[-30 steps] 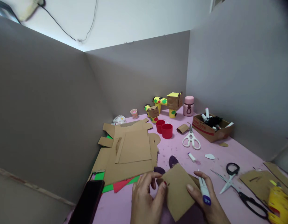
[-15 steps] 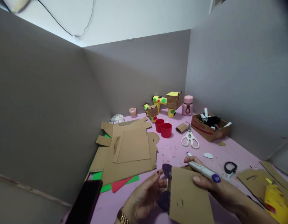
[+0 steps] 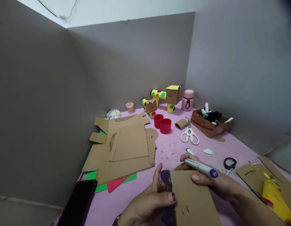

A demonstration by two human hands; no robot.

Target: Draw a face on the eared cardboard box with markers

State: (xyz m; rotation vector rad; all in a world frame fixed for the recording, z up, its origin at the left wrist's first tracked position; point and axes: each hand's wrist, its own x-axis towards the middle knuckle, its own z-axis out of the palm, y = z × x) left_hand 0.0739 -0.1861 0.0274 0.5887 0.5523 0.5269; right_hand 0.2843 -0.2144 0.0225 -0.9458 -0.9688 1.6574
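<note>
A brown cardboard box piece (image 3: 192,197) with a small drawn mark on its face is held low in front of me. Two dark purple rounded flaps (image 3: 166,178) stick out from its left edge. My left hand (image 3: 147,202) grips that edge, its thumb pressed on the cardboard by the lower flap and its index finger raised. My right hand (image 3: 211,182) clasps the top right of the cardboard with the thumb in front. A white marker (image 3: 200,167) with a purple end lies between the fingers of that same hand. Another marker's tip (image 3: 190,151) shows just behind it.
Flat cardboard sheets (image 3: 131,142), green and red paper (image 3: 118,183) and a phone (image 3: 78,201) lie left. Behind are red cups (image 3: 165,126), white scissors (image 3: 189,135), yellow spotted figures (image 3: 171,97), a pink bottle (image 3: 187,100) and a box of markers (image 3: 211,124). A yellow item (image 3: 274,196) is right.
My left hand has closed in on the cardboard's left edge, its thumb now on the front face. The cardboard has shifted slightly, and the camera view has tipped a little downward.
</note>
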